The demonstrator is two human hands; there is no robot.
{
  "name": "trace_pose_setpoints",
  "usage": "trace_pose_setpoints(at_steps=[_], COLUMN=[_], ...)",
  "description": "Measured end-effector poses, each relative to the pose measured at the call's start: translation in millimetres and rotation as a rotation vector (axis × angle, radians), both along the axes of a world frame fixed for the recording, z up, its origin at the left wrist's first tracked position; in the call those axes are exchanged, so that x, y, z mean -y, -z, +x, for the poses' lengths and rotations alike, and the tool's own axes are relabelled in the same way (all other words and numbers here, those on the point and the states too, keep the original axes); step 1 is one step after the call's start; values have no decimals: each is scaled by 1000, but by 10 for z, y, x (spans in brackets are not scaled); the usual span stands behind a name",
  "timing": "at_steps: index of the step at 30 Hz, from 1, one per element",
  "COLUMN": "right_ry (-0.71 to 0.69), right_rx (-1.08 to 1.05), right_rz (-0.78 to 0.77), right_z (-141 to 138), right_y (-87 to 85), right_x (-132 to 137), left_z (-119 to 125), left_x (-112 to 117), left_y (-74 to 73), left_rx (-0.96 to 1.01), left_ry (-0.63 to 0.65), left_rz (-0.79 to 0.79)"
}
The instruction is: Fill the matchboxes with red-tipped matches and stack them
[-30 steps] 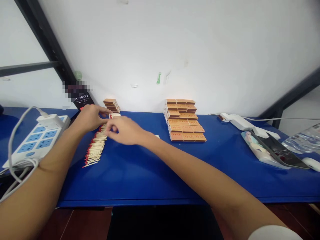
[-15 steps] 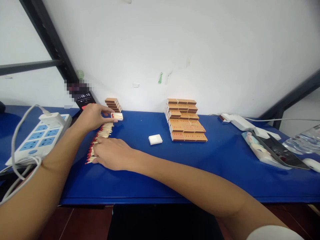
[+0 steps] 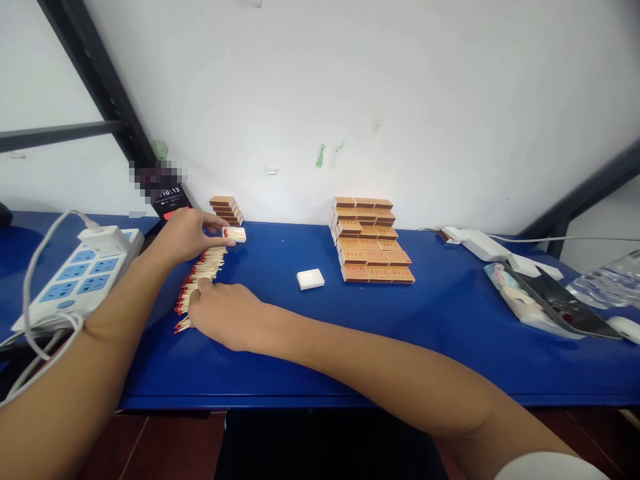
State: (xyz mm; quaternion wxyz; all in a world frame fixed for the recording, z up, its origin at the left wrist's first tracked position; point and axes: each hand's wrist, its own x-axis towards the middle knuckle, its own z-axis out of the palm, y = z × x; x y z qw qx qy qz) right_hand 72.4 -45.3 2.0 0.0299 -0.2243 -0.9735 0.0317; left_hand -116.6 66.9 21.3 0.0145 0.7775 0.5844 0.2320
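My left hand (image 3: 187, 233) is closed on a small open matchbox tray (image 3: 235, 234) with matches in it, held just above the blue table (image 3: 350, 333) at the far left. A long row of loose red-tipped matches (image 3: 200, 277) lies below it. My right hand (image 3: 227, 313) rests on the near end of that row, fingers curled over the matches; whether it grips any is hidden. A white empty box sleeve (image 3: 311, 279) lies alone on the table to the right.
A stepped stack of orange matchboxes (image 3: 370, 240) stands by the wall, with a smaller stack (image 3: 226, 208) near a phone (image 3: 167, 199). A power strip (image 3: 80, 273) with cables is at left. At right lie a white adapter (image 3: 477, 243), a tablet (image 3: 555, 300) and a plastic bag.
My right hand left the tray held by my left hand and came down to the near end of the match row, uncovering the white sleeve. The left hand barely moved.
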Motion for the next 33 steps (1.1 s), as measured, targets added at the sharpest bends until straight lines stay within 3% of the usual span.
trace_pose_setpoints(at_steps=[9,14,19,23,26,33], right_ry=[-26,-1,123,194,244,389], right_rx=[62,47,61,39,42,-76], right_rz=[-13,-81,-125,-208,-183,-90], right_z=[24,104,298,444,534,714], right_y=[-53,-248,-435,-500,-540,-457], right_x=[-45,-172,-367,-527,-656,-988], left_z=[-12,-14,39,74,99,234], left_x=[7,-1,26,43,59,137], left_y=[-12,-3,-25,-37,-40,-59], left_rx=[16,12,48,65,84,189], left_ry=[12,19,45,70,67,149], left_rz=[-3,-17,-55,-111,-131,-224])
